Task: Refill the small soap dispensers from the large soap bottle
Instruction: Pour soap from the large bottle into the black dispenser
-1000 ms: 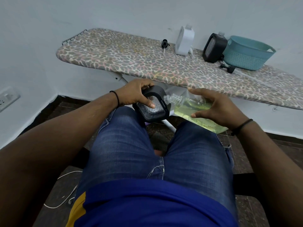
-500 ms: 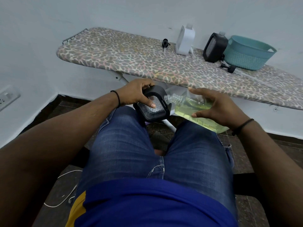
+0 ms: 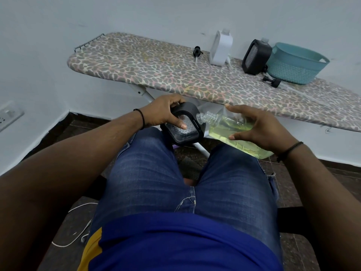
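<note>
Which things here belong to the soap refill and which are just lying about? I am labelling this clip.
In the job:
- black dispenser, gripped by left hand
- large soap bottle, held by right hand
- white dispenser
- second black dispenser
- pump heads

Lying about:
- teal basket
- ironing board
- white cable
- wall socket

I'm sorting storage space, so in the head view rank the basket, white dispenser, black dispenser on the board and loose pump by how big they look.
1. Basket
2. White dispenser and black dispenser: look alike, can't rank
3. Pump
</note>
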